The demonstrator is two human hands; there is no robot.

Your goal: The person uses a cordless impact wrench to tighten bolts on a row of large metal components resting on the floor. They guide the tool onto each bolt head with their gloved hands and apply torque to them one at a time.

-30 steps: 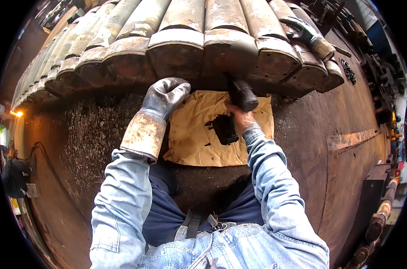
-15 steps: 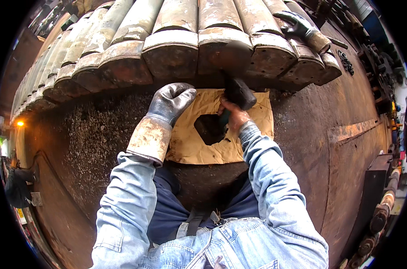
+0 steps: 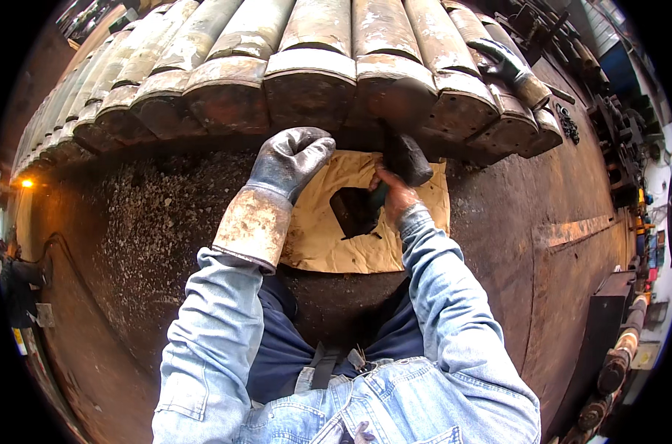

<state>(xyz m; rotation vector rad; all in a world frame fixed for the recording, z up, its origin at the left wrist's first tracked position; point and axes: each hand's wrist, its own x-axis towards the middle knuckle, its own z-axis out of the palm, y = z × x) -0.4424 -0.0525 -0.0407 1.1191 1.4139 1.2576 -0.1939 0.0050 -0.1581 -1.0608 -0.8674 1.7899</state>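
Observation:
My right hand (image 3: 396, 194), bare, wraps around the teal grip of a cordless power tool (image 3: 408, 160). The tool has a dark rounded head and a black block at the grip's lower end. Its front end points at the underside of a row of thick, worn metal bars (image 3: 310, 92) and is lost in shadow. My left hand (image 3: 291, 161), in a dark, dirty glove with a tan cuff, is closed in a fist just in front of the bars. Its palm is hidden, so whatever it may hold does not show. Beneath both hands lies a creased brown paper sheet (image 3: 313, 244).
A spare work glove (image 3: 507, 70) rests on top of the bars at the right, beside a thin rod. A small chain (image 3: 567, 123) lies past the row's right end. Pale flakes litter the rusty floor (image 3: 154, 222) at left. Metal parts line the right side.
The view has shifted slightly, so the bars appear further right and lower. My left fist sits a little higher in the picture. My right hand keeps its grip on the power tool.

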